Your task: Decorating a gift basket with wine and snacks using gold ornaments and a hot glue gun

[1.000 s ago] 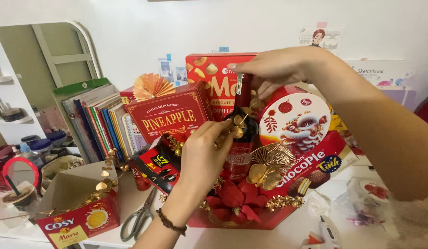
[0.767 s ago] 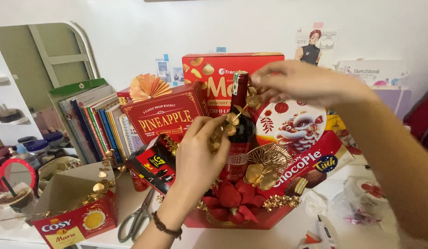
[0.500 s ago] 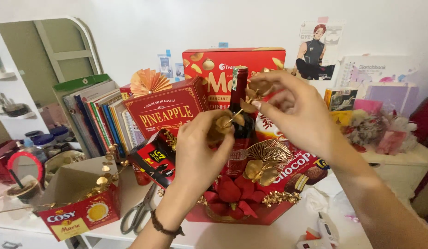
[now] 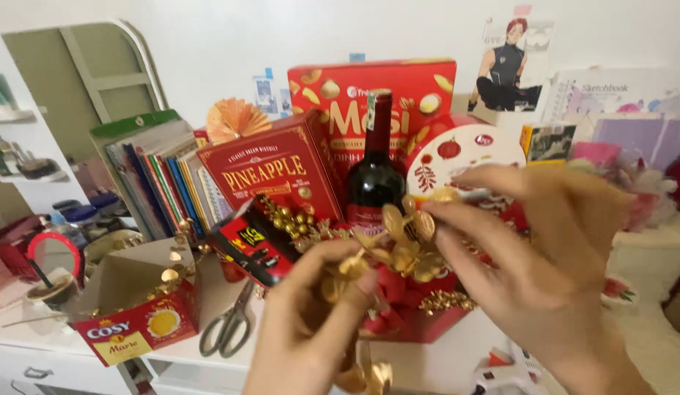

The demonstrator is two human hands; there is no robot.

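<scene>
A person's two bare hands meet in front of a dark wine bottle (image 4: 374,172) that stands upright in the middle of a red gift hamper (image 4: 420,322). The left hand (image 4: 314,314), below and left of the bottle, has its grip pinched on the stem of a gold artificial flower sprig (image 4: 406,241). The right hand (image 4: 545,271), right of the bottle, has its grip pinching the sprig's gold petals between thumb and fingertips. The sprig is just in front of the bottle's lower body, above red ribbon flowers (image 4: 398,292). Left of the bottle leans a red pineapple biscuit box (image 4: 270,172); behind it stands a larger red biscuit box (image 4: 369,91); right of it, a round red and white tin (image 4: 468,150). Further left of the bottle, scissors (image 4: 230,322) lie on the white surface (image 4: 32,329) beside a small red biscuit box (image 4: 139,329).
</scene>
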